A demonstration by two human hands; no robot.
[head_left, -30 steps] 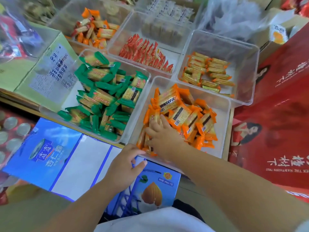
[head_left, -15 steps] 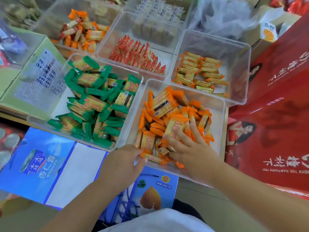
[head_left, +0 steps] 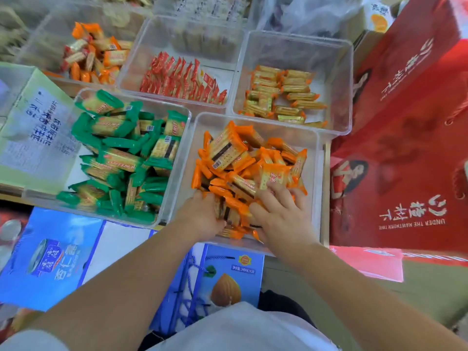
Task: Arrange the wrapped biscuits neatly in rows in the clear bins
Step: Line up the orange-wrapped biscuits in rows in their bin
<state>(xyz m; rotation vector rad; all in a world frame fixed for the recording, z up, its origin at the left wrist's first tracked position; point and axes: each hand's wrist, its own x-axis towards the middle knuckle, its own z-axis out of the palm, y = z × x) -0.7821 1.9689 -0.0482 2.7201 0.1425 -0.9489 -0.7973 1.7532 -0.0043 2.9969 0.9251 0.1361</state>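
A loose heap of orange-wrapped biscuits (head_left: 243, 163) fills the near right clear bin (head_left: 313, 158). My left hand (head_left: 202, 216) reaches into the bin's near left corner, with its fingers curled round a few orange packets. Beside it, my right hand (head_left: 281, 214) lies on the near side of the heap, its fingers spread over the packets. Left of this bin, another clear bin (head_left: 178, 171) holds jumbled green-wrapped biscuits (head_left: 121, 158).
Behind stand bins of red packets (head_left: 182, 82), gold packets (head_left: 281, 97) in rough rows, and mixed orange packets (head_left: 93, 54). Red gift boxes (head_left: 405, 148) crowd the right side. Blue cartons (head_left: 50, 254) lie below the bins. A green box (head_left: 35, 127) sits at the left.
My left hand has moved from the bin's front edge into the orange heap and closed on packets. My right hand shifted from the heap's left side to its near right.
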